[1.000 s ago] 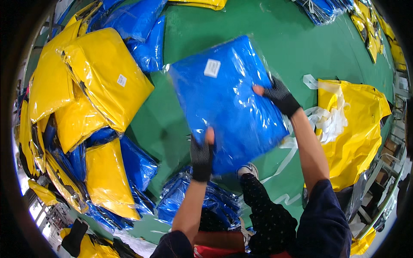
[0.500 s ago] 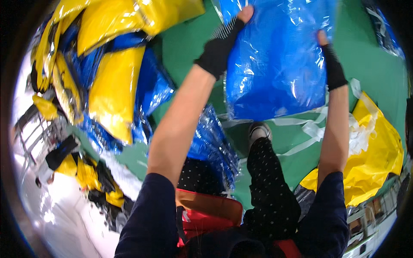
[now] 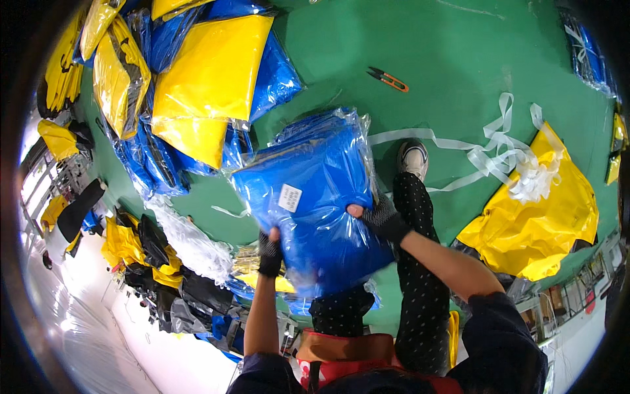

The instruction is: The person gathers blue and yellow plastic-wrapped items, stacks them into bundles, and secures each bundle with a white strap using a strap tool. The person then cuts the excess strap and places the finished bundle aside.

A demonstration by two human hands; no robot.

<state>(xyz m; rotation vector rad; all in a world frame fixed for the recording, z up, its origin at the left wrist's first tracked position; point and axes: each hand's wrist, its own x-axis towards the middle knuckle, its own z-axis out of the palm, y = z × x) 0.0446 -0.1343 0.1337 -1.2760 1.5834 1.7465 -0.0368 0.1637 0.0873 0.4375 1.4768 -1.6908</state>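
Observation:
A flat blue packet [image 3: 315, 190] in clear plastic, with a white label [image 3: 289, 197] on it, is held between my two hands above my lap. My left hand [image 3: 270, 255], in a black fingerless glove, grips its near left edge with the thumb on top. From the right, my right hand [image 3: 382, 218], gloved alike, clasps the other side, thumb over the film. The fingers of both hands are mostly hidden under the packet. More blue plastic-wrapped packets [image 3: 328, 123] show just beyond its far edge.
Yellow packets [image 3: 213, 65] and blue ones are heaped at the far left. Orange-handled thread snips [image 3: 388, 79] lie on the green floor [image 3: 453, 59]. At right, a tangled white strap [image 3: 531, 174] rests on a yellow sheet [image 3: 551, 223]. Crumpled clear film [image 3: 190, 243] lies left of me.
Both hands have brought a blue packet from far ahead in toward my lap, and it is now tilted. The thread snips and the blue packets beyond it have come into sight.

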